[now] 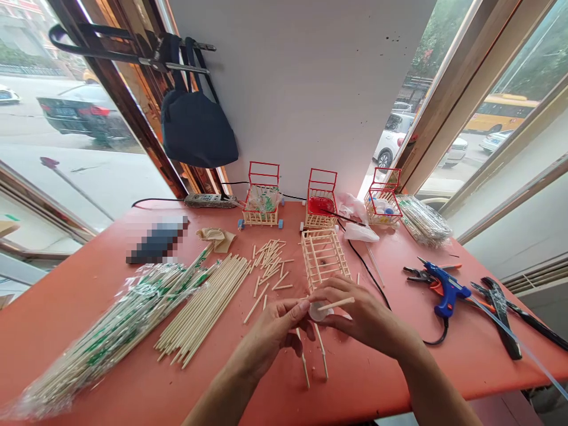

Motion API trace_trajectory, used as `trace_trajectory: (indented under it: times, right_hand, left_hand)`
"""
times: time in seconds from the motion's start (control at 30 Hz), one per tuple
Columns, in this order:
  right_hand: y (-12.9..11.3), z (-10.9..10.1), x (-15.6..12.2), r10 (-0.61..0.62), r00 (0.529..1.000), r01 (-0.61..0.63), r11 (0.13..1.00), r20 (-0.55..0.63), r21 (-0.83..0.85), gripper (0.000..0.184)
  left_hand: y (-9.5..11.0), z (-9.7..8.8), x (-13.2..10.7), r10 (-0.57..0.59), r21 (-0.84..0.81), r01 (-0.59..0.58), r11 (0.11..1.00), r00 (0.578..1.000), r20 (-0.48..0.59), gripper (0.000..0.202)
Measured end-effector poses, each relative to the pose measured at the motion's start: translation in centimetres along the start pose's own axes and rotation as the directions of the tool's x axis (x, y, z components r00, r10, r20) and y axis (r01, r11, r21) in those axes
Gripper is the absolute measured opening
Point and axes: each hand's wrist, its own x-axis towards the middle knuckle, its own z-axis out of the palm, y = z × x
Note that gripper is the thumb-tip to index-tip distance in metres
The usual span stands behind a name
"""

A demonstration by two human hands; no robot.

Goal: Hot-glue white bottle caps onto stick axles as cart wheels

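In front of a small wooden-stick cart frame point(322, 254), my two hands meet over the table. My left hand point(277, 325) is closed, its thumb and fingertips pinching the left edge of a small whitish bottle cap point(318, 312). From the other side, the fingers and thumb of my right hand point(361, 310) close around the same cap. A short wooden stick point(337, 304) juts across the cap toward my right hand; I cannot tell whether it is attached. Two thin legs point(323, 355) of the frame extend toward me beneath my hands, partly hidden.
Loose sticks point(206, 307) and a plastic-wrapped bundle point(115, 325) lie left; cut pieces point(270, 263) are scattered centrally. Red-trimmed carts point(261, 207) stand behind. On the right are a blue glue gun point(448, 290), its cord point(437, 340) and black-handled pliers point(501, 319).
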Motion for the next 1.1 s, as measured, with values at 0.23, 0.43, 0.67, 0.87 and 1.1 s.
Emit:
trace_trajectory:
  times: [0.23, 0.43, 0.67, 0.87, 1.1]
  right_hand:
    - [0.1, 0.21, 0.11, -0.019, 0.999, 0.021, 0.999, 0.047, -0.043, 0.018]
    - [0.19, 0.39, 0.26, 0.021, 1.0, -0.022, 0.998, -0.021, -0.06, 0.026]
    - [0.52, 0.58, 0.32, 0.036, 0.997, -0.04, 0.998, -0.067, -0.055, 0.018]
    - [0.62, 0.39, 0.28, 0.006, 0.999, -0.009, 0.999, -0.046, -0.052, 0.015]
    - [0.69, 0.32, 0.3, 0.005, 1.0, -0.006, 0.998, -0.015, -0.066, 0.013]
  left_hand:
    - [-1.11, -0.65, 0.4, 0.025, 0.007, -0.025, 1.0, 0.998, -0.061, 0.05]
    - [-0.82, -0.45, 0.36, 0.029, -0.008, -0.03, 1.0, 0.993, -0.116, 0.048]
    - [-0.33, -0.18, 0.27, 0.008, -0.031, -0.011, 0.999, 0.996, -0.094, 0.049]
    - [-0.29, -0.05, 0.15, -0.008, -0.016, 0.007, 1.0, 1.0, -0.027, 0.05]
    - [-0.56, -0.25, 0.23, -0.015, -0.055, 0.013, 0.998, 0.999, -0.033, 0.053]
